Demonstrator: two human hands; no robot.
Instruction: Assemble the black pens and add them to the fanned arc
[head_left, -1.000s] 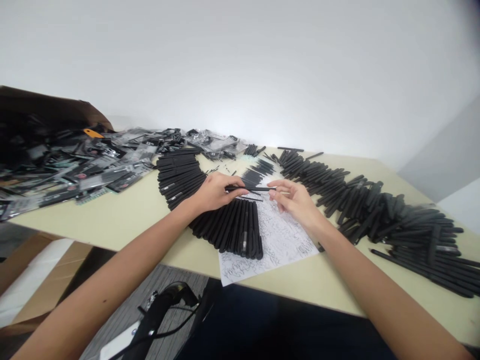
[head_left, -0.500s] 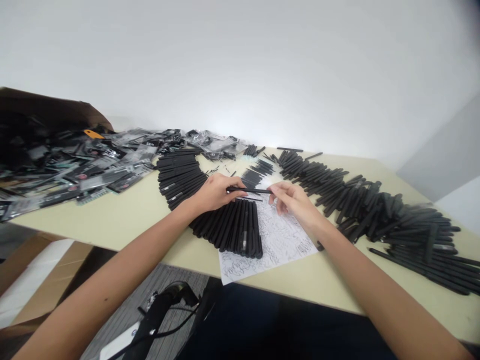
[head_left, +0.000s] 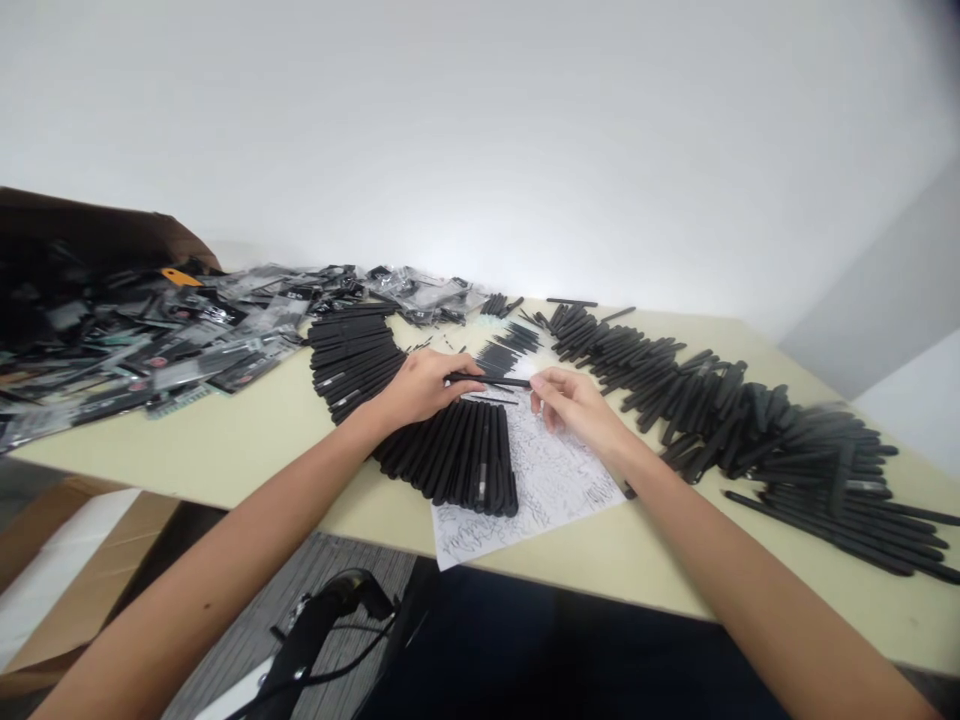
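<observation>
My left hand [head_left: 424, 385] and my right hand [head_left: 571, 402] both pinch one thin black pen [head_left: 491, 380], held level between them just above the table. Under the hands lies a white sheet covered in scribbles [head_left: 547, 480]. A neat curved row of black pens [head_left: 450, 455] lies under and beside my left hand, partly on the sheet. A long loose heap of black pens [head_left: 735, 410] stretches to the right of my right hand.
The beige table [head_left: 247, 430] carries a pile of clear plastic pen packets [head_left: 187, 335] at the left, next to a brown cardboard box [head_left: 90, 235]. Small black pen parts [head_left: 514, 340] lie behind the hands. A black chair part [head_left: 330, 610] sits below the table edge.
My right hand has slid left along the pen toward my left hand and closed its fingers on the pen's end. The view has shifted slightly.
</observation>
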